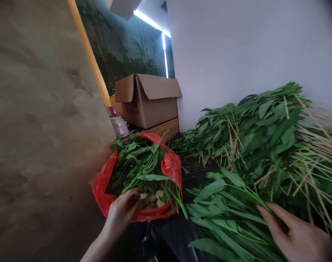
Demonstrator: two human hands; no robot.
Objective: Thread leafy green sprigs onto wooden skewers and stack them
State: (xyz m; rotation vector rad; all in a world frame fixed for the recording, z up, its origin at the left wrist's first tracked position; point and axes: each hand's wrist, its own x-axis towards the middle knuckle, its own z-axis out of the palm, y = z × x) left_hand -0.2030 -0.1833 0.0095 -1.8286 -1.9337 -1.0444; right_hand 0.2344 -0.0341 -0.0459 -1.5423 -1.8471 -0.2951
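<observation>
My left hand [124, 209] is at the near rim of a red plastic bag [104, 185], its fingers curled inward. A leafy stem [140, 173] in the bag meets the knuckles; what lies between the fingertips is hidden. Pale round slices [153, 198] lie beside the fingers, under loose leafy greens [124, 156]. My right hand [294, 227] pinches the stem of a long-leaved green that looks like water spinach [253, 194], between thumb and fingers. More of the same long leaves [223, 222] spread out below and left of this hand.
Bundles of greens [253, 120] with thin wooden skewers [316, 149] are heaped against the white wall [237, 47]. A cardboard box [152, 109] stands behind the bag, near a white container [119, 126]. Black plastic sheeting [174, 233] lies underneath. A mottled wall [42, 127] closes the left side.
</observation>
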